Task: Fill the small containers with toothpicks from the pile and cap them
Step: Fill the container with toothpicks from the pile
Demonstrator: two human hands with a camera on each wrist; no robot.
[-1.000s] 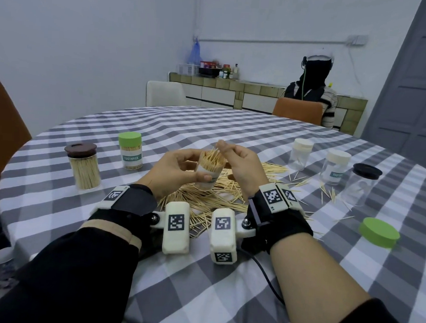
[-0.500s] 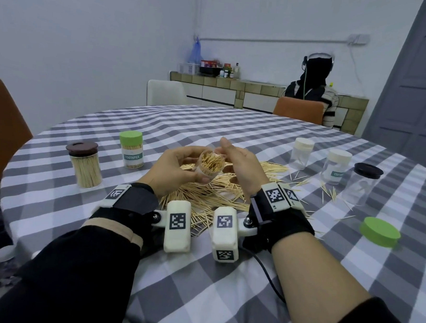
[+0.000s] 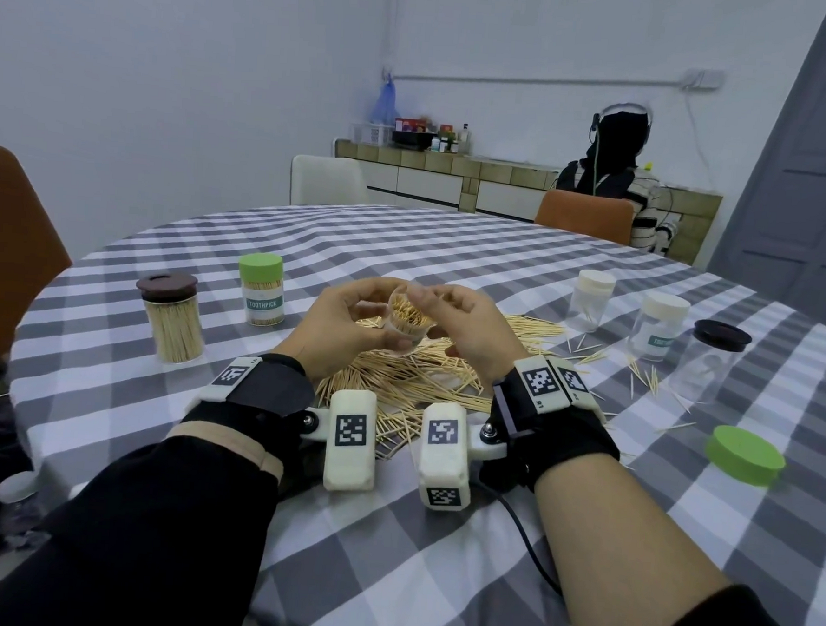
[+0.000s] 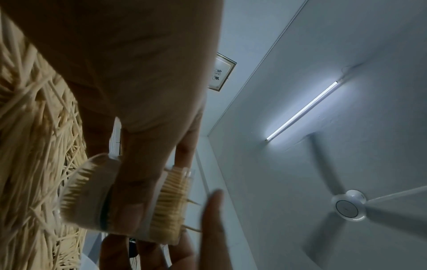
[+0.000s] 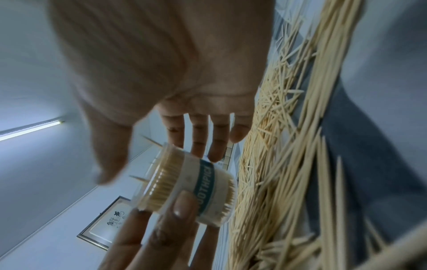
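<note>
While the left hand grips the container (tilted, uncapped), the right hand hovers slack-fingered.

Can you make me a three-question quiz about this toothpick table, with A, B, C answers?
1. Where is the loose green lid?
A. on the table, at the right
B. on the brown-lidded jar
C. in the left hand

2. How many closed jars stand at the left of the table?
A. one
B. two
C. four

3. The jar held in the left hand is:
A. empty
B. capped
C. packed with toothpicks, no lid

Answers:
1 A, it lies alone on the checked cloth.
2 B, a brown-lidded jar and a green-lidded jar stand there.
3 C, toothpick tips show at its open mouth, near the right hand.
</note>
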